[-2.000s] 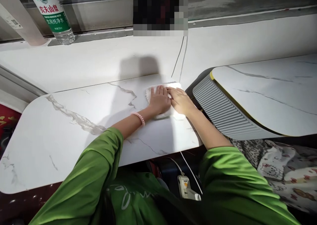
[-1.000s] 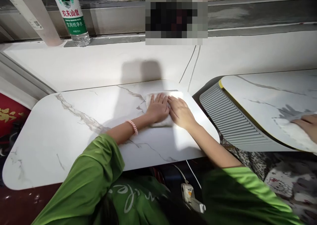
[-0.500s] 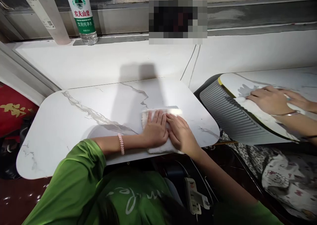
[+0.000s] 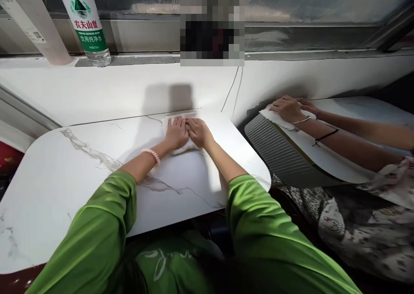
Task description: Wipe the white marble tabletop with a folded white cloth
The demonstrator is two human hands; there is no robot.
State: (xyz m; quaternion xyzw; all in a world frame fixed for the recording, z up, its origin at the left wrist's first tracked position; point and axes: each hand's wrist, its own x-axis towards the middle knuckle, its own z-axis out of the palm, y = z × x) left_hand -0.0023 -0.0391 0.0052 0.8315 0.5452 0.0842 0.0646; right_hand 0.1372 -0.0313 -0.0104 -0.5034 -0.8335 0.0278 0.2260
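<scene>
A white cloth [image 4: 186,147] lies flat on the marble-patterned white table [image 4: 93,177], close to its back edge by the wall. My left hand [image 4: 177,133] rests palm down on the cloth, its fingers stretched forward, with a pink coiled band round the wrist. Beside it and touching it, my right hand [image 4: 199,132] presses on the cloth too, fingers extended flat. Parts of the cloth are hidden beneath both hands.
A water bottle [image 4: 86,26] and a frosted bottle [image 4: 35,26] stand on the window ledge. At the right, another person's hands [image 4: 291,108] press a white cloth [image 4: 278,116] on a second table [image 4: 330,156]. Thin cables [image 4: 237,89] hang down the wall.
Both my hands and the cloth have moved forward across the table, towards the wall, with my arms stretched further. The other person's hands and cloth have also moved towards the wall.
</scene>
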